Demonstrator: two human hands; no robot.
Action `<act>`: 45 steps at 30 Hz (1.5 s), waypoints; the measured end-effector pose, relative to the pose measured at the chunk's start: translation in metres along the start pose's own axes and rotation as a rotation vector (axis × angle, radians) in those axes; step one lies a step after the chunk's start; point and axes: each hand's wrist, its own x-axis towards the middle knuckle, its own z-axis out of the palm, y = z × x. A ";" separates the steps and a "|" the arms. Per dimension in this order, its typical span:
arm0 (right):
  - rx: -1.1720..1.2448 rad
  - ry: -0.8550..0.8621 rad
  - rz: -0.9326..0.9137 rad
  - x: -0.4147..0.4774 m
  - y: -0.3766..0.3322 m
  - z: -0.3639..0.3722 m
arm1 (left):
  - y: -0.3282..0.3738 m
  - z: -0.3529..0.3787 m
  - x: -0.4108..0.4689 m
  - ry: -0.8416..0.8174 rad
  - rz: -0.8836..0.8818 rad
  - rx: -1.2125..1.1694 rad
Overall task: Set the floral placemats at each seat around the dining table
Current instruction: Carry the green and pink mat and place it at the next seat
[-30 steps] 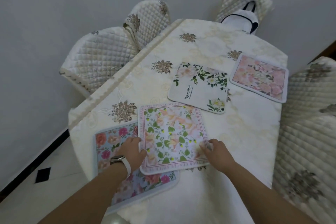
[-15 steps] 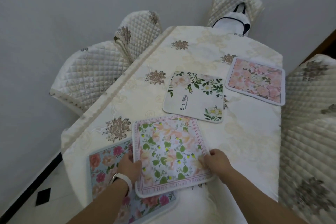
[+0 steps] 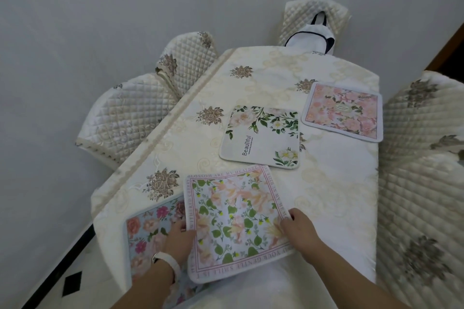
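Observation:
A pink-bordered placemat with peach flowers and green leaves lies at the near end of the cream tablecloth. My left hand grips its left edge and my right hand grips its right edge. It overlaps a blue placemat with pink roses beneath it on the left. A white placemat with green leaves and the word "Beautiful" lies in the middle. A pink blossom placemat sits at the far right edge.
Quilted cream chairs stand at the left, at the far end with a white bag on it, and at the right. A grey wall runs behind and to the left.
The view has drifted so the table sits lower and nearer. Both hands keep hold of the pink-bordered placemat, which has shifted slightly toward the near edge.

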 end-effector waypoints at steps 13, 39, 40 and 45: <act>0.115 0.107 -0.033 -0.060 0.018 -0.033 | 0.009 0.011 -0.042 -0.041 0.095 -0.152; 0.515 0.776 -0.028 -0.317 0.119 -0.095 | 0.023 0.097 -0.188 -0.524 0.487 -0.047; 0.534 0.792 -0.023 -0.323 0.130 -0.101 | 0.023 0.108 -0.196 -0.548 0.487 -0.035; 0.650 0.853 0.029 -0.350 0.197 -0.143 | 0.016 0.181 -0.247 -0.636 0.510 0.040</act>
